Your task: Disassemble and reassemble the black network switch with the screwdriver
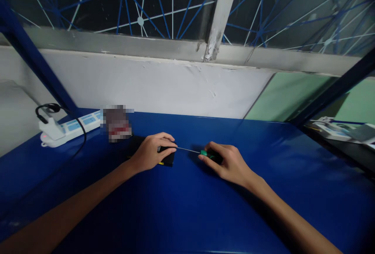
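Observation:
My right hand (227, 160) is closed round the green and black handle of a screwdriver (203, 153). Its thin metal shaft runs left across to the fingertips of my left hand (154, 150). Those fingers are pinched together at the shaft's far end, over a black box-like object (167, 160) with a small yellow mark at its near edge. The shaft's tip is hidden by the left fingers. The black object lies on the blue table (187, 207), partly under my left hand.
A white power strip (77, 128) with a plugged-in charger (52, 129) and black cable lies at the back left. Beside it is a blurred-out item (118, 123). Blue frame posts rise at both sides; papers (334, 129) lie at the far right.

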`<state>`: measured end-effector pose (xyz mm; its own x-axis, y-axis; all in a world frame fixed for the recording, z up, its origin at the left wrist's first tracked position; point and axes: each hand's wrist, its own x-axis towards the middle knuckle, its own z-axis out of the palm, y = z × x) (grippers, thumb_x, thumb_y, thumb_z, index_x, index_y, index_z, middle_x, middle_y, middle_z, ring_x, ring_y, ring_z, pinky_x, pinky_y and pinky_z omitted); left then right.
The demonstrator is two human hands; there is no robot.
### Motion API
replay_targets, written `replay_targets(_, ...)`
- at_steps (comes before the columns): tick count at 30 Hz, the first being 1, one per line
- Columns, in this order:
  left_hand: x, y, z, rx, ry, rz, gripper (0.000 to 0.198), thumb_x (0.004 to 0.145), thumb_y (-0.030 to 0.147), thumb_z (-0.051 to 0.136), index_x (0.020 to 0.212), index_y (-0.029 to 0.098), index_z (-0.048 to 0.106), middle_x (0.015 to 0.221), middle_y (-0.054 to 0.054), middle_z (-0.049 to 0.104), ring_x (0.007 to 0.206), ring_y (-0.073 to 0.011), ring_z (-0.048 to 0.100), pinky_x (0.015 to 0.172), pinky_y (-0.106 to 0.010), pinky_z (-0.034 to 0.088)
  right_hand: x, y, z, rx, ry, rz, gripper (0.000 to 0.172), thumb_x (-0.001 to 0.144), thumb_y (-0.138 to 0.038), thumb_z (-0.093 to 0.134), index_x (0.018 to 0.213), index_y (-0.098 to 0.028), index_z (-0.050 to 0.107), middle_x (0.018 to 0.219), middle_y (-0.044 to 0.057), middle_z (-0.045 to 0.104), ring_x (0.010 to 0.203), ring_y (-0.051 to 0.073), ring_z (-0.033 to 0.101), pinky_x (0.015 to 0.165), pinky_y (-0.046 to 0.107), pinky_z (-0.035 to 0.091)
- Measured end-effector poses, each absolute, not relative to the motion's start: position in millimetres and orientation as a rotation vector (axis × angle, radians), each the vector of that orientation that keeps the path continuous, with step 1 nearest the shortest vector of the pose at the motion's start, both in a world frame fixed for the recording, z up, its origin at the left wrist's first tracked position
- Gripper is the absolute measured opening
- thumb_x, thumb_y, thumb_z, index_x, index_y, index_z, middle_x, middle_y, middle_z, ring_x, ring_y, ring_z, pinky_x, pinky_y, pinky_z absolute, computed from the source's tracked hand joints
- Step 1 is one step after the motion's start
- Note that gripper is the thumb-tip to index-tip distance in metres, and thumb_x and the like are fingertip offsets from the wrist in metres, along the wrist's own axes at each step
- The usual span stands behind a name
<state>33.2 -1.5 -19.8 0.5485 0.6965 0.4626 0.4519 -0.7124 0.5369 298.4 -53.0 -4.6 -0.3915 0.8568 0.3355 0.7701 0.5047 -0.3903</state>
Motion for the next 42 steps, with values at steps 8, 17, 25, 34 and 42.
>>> replay_targets(8, 42.1, 0.6, -11.1, 2.721, 1.039, 0.901, 0.021, 0.093, 0.030, 0.056, 0.096, 0.024, 0.076, 0.106, -0.006, 0.070, 0.092, -0.0219, 0.066, 0.084, -0.043, 0.050, 306.2, -49.4, -0.7, -1.373, -2.084, 0.098, 0.033, 0.091, -0.048, 0.052, 0.079, -0.018, 0.061, 0.060, 0.001, 0.059, 0.051, 0.012, 0.048, 0.052, 0.026, 0.032)
replay_targets(17, 81.8, 18.3, -3.9, 2.946, 1.070, 0.655, 0.021, 0.093, 0.032, 0.057, 0.101, 0.024, 0.074, 0.111, -0.007, 0.068, 0.103, -0.0250, 0.063, 0.088, -0.044, 0.044, 314.3, -46.3, 5.3, -1.412, -1.949, 0.006, 0.033, 0.090, -0.048, 0.052, 0.078, -0.018, 0.061, 0.061, 0.001, 0.059, 0.052, 0.012, 0.048, 0.053, 0.027, 0.032)
replay_targets(25, 40.5, 14.8, 0.4, 2.759, 1.005, 0.318, 0.072, 0.084, 0.065, 0.056, 0.146, 0.031, 0.039, 0.141, -0.011, 0.052, 0.123, -0.0327, 0.053, 0.095, -0.049, 0.044, 314.7, -48.4, 8.8, -1.421, -1.929, -0.001, 0.035, 0.090, -0.049, 0.052, 0.077, -0.018, 0.062, 0.057, -0.001, 0.054, 0.050, 0.011, 0.044, 0.052, 0.026, 0.031)
replay_targets(34, 21.4, 1.7, -12.9, 2.834, 0.960, 0.379, 0.082, 0.076, 0.069, 0.064, 0.141, 0.023, 0.047, 0.123, -0.013, 0.058, 0.110, -0.0301, 0.055, 0.094, -0.046, 0.043, 309.6, -55.4, 4.9, -1.358, -2.188, 0.478, 0.035, 0.088, -0.045, 0.056, 0.072, -0.016, 0.067, 0.054, -0.001, 0.054, 0.046, 0.009, 0.038, 0.047, 0.026, 0.027)
replay_targets(42, 17.5, -1.1, -22.9, 2.894, 0.907, 0.525, 0.075, 0.081, 0.066, 0.061, 0.139, 0.019, 0.048, 0.123, -0.013, 0.058, 0.111, -0.0289, 0.055, 0.097, -0.048, 0.043, 300.0, -58.3, -8.5, -1.357, -2.244, 0.654, 0.031, 0.086, -0.043, 0.058, 0.072, -0.018, 0.068, 0.059, -0.001, 0.061, 0.048, 0.010, 0.044, 0.049, 0.026, 0.032)
